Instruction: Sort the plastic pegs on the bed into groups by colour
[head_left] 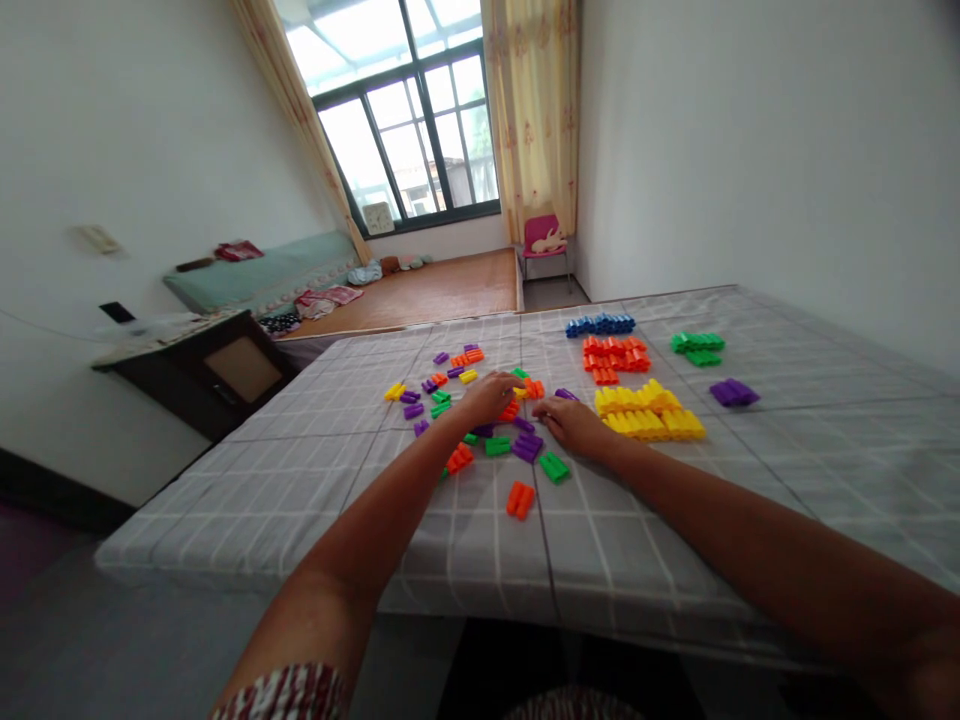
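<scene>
At the lower centre, an orange plastic block lies nearest on the checked tablecloth, with a green block just beyond. Mid-frame, the right hand rests beside a purple block, and the left hand is over the scattered pile; I cannot tell whether either pinches anything. Right of centre sit grouped yellow blocks, then orange rows, then blue blocks. A window fills the upper centre.

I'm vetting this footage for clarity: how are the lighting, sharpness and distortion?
In the head view, the window glares nearly white in places; the space under the table is dark; the left hand, right hand and colored blocks look slightly soft; the window leans, perhaps from wide-lens distortion or camera tilt.
</scene>
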